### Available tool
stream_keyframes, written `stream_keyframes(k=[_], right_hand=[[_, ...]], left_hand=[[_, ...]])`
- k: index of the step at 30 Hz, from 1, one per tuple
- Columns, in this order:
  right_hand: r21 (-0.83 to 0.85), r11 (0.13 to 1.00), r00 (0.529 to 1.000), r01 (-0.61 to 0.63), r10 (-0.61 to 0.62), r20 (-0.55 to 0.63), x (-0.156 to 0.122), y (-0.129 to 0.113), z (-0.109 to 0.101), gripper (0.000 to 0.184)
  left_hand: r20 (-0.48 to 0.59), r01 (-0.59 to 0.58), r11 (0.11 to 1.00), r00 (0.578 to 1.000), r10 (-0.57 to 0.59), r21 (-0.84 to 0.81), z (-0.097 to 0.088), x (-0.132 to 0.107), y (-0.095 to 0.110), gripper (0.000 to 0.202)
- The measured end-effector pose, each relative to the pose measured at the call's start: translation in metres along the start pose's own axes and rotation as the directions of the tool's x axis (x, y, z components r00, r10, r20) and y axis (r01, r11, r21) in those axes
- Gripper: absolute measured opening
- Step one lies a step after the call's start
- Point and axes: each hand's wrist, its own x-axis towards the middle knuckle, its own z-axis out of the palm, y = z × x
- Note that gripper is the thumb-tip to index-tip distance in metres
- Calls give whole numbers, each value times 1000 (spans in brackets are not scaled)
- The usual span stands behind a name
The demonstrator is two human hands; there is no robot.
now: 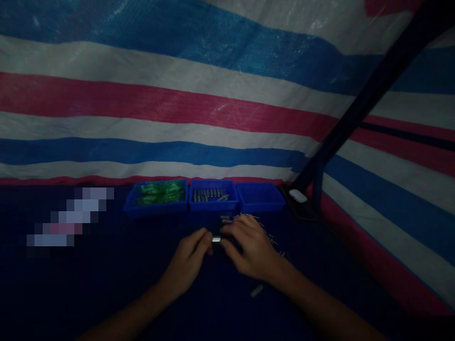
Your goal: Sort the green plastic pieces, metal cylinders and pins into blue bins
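My left hand point(192, 255) is closed in a pinch on the left end of a short, shiny silver cylinder point(216, 239), held level above the dark blue table. At its right end, my right hand point(252, 246) has thumb and fingertips curled close together; whatever lies between them is too small and dark to make out. Beyond the right hand lie a few grey cylinders point(225, 219) of similar size. Thin metal pins point(272, 238) are scattered along its far right side. Nearer to me, under the right wrist, rests another dark grey cylinder point(256, 290).
Three blue bins line the back: one with green plastic-wrapped material point(161, 192), one with rows of grey cylinders point(208, 194), and a right bin point(261, 196). A white case point(297, 195) sits on a dark pad by a slanted post point(355, 113). Striped sheeting point(177, 104) encloses the table.
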Motion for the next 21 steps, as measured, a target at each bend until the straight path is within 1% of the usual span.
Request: stream_keyframes(k=[3, 6, 8, 9, 11, 13, 15, 16, 18, 20, 21], right_hand=[[-60, 996, 996, 73, -75, -37, -19, -18, 3, 18], [-78, 993, 994, 89, -94, -60, -18, -24, 6, 17], [-83, 993, 993, 80, -86, -80, -13, -21, 6, 16], [-91, 994, 994, 56, -64, -89, -9, -16, 6, 17], [-132, 991, 996, -37, 26, -86, 3, 0, 2, 21], [-220, 961, 986, -167, 164, -31, 21, 22, 0, 23], [-338, 904, 955, -262, 293, 45, 44, 46, 0, 23], [-373, 884, 935, -283, 341, 97, 56, 57, 2, 23], [-405, 869, 881, -284, 403, 248, 78, 73, 9, 21], [-461, 852, 849, -249, 421, 320, 94, 80, 18, 20], [-494, 839, 845, -229, 423, 327, 100, 82, 23, 19]], left_hand=[[41, -14, 1000, 999, 15, -17, 3, -1, -3, 39], [38, -9, 999, 999, 10, -36, 5, -2, -6, 41], [23, -13, 999, 1000, 14, -48, 4, -2, -7, 42], [24, -27, 999, 999, 28, -44, 4, -3, -6, 42], [51, -62, 998, 997, 61, 4, 4, -3, -4, 43], [99, -110, 987, 990, 98, 116, 5, -3, -2, 39], [152, -166, 956, 979, 132, 241, 6, -4, 0, 29], [176, -194, 938, 973, 147, 288, 7, -5, 0, 24], [205, -227, 913, 965, 164, 340, 8, -7, 0, 18], [207, -236, 904, 964, 170, 356, 10, -8, -1, 17], [202, -239, 902, 964, 175, 359, 10, -8, -2, 16]])
